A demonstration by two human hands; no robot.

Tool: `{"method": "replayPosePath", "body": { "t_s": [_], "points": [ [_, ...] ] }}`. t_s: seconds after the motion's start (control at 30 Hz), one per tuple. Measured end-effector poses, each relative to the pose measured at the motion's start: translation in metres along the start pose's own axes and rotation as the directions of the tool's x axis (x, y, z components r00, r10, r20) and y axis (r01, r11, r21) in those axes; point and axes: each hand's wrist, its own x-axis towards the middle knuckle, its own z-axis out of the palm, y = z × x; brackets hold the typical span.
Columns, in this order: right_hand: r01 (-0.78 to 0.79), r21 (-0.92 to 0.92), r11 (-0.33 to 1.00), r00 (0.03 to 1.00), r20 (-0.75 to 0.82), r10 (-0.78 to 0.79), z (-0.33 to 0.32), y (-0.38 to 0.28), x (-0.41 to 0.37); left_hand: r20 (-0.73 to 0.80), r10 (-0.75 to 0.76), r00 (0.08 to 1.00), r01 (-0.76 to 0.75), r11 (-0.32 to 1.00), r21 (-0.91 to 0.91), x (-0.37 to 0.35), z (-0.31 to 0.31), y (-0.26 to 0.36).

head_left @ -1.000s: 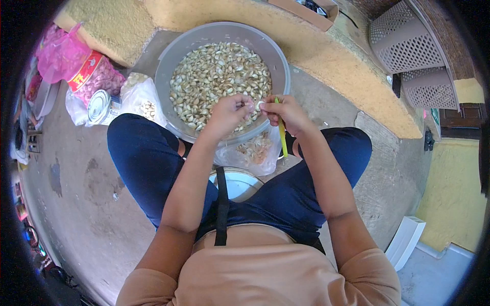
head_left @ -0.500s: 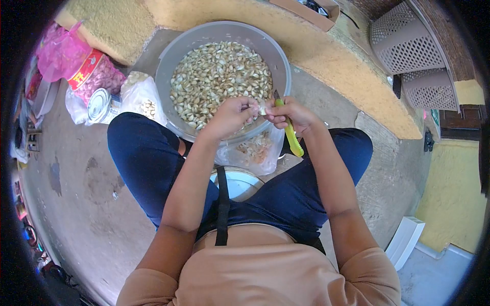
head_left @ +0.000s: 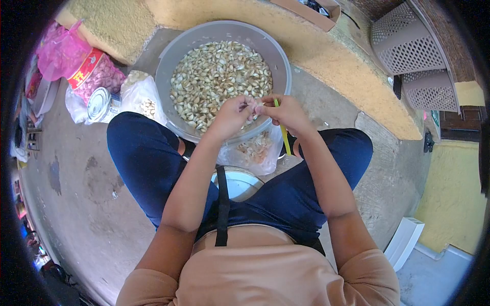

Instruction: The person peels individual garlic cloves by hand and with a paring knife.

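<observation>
A wide grey tub [head_left: 280, 66] of garlic cloves [head_left: 219, 76] in water stands in front of me. Over its near rim my left hand [head_left: 234, 116] pinches a small pale garlic clove, mostly covered by the fingers. My right hand [head_left: 287, 113] meets it at the fingertips and grips a utility knife [head_left: 285, 136] with a yellow-green handle, now turned edge-on. The knife's blade cannot be made out. Below the hands, a clear plastic bag [head_left: 263, 162] holds papery garlic skins [head_left: 255, 147].
Left of the tub are a white bag [head_left: 137, 97] with peeled cloves, a tin can [head_left: 100, 106] and a pink mesh sack [head_left: 94, 76] of garlic. A white lidded bucket [head_left: 237, 183] is under me. A low yellow ledge [head_left: 352, 76] curves behind the tub.
My right hand has rolled over, so the knife shows its thin edge and hangs more upright. The fingertips of both hands have come closer together over the clove.
</observation>
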Motion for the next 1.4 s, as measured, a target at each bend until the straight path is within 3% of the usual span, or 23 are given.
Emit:
{"method": "replayPosePath", "body": {
  "t_s": [0.1, 0.2, 0.3, 0.4, 0.5, 0.7, 0.8, 0.9, 0.97, 1.0, 1.07, 1.17, 1.27, 1.37, 1.4],
  "points": [
    [0.026, 0.075, 0.997, 1.0, -0.016, -0.025, 0.001, 0.0, 0.0, -0.014, 0.028, 1.0, -0.029, 0.999, -0.023, 0.004, 0.001, -0.009],
    [0.01, 0.148, 0.989, 0.999, 0.041, -0.016, -0.003, 0.005, 0.003, 0.035, -0.072, 0.997, 0.073, 0.997, -0.013, -0.001, 0.0, 0.005],
    [-0.043, 0.271, 0.961, 0.987, 0.159, 0.0, -0.009, 0.005, 0.003, 0.119, -0.196, 0.973, 0.22, 0.944, -0.245, -0.006, -0.003, 0.015],
    [-0.085, 0.365, 0.927, 0.981, 0.193, 0.014, -0.011, 0.0, -0.001, 0.163, -0.212, 0.963, 0.256, 0.91, -0.326, -0.007, -0.005, 0.016],
    [-0.064, 0.283, 0.957, 0.982, 0.186, 0.01, -0.011, -0.003, -0.004, 0.139, -0.195, 0.971, 0.228, 0.929, -0.292, -0.008, -0.004, 0.019],
    [-0.111, 0.353, 0.929, 0.965, 0.26, 0.016, -0.023, -0.005, -0.002, 0.262, -0.203, 0.943, 0.318, 0.78, -0.539, -0.006, -0.022, 0.008],
    [-0.118, 0.4, 0.909, 0.979, 0.2, 0.039, -0.028, -0.007, -0.004, 0.206, -0.27, 0.94, 0.336, 0.831, -0.444, -0.003, -0.025, 0.002],
    [-0.141, 0.425, 0.894, 0.984, 0.163, 0.078, -0.036, -0.001, 0.0, 0.257, -0.362, 0.896, 0.427, 0.861, -0.277, 0.002, -0.026, -0.026],
    [-0.144, 0.407, 0.902, 0.981, 0.179, 0.076, -0.038, -0.003, -0.003, 0.19, -0.308, 0.932, 0.281, 0.947, 0.157, 0.005, -0.014, -0.051],
    [-0.146, 0.398, 0.906, 0.979, 0.188, 0.076, -0.038, -0.004, -0.004, 0.168, -0.27, 0.948, 0.193, 0.909, 0.37, 0.006, -0.005, -0.061],
    [-0.13, 0.395, 0.909, 0.98, 0.191, 0.057, -0.037, -0.002, -0.004, 0.172, -0.263, 0.949, 0.118, 0.804, 0.583, 0.002, 0.015, -0.075],
    [-0.123, 0.362, 0.924, 0.979, 0.195, 0.054, -0.035, 0.002, -0.002, 0.316, -0.186, 0.93, -0.075, 0.747, 0.661, -0.006, 0.038, -0.095],
    [-0.111, 0.276, 0.955, 0.98, 0.191, 0.059, -0.034, 0.001, -0.003, 0.166, -0.048, 0.985, -0.076, 0.742, 0.666, -0.005, 0.047, -0.122],
    [-0.098, 0.239, 0.966, 0.981, 0.189, 0.052, -0.03, -0.004, -0.007, 0.117, -0.15, 0.982, 0.066, 0.845, 0.531, -0.003, 0.043, -0.092],
    [-0.094, 0.24, 0.966, 0.98, 0.191, 0.048, -0.029, -0.005, -0.008, 0.164, -0.176, 0.971, 0.067, 0.852, 0.519, -0.003, 0.042, -0.088]
  ]
}}
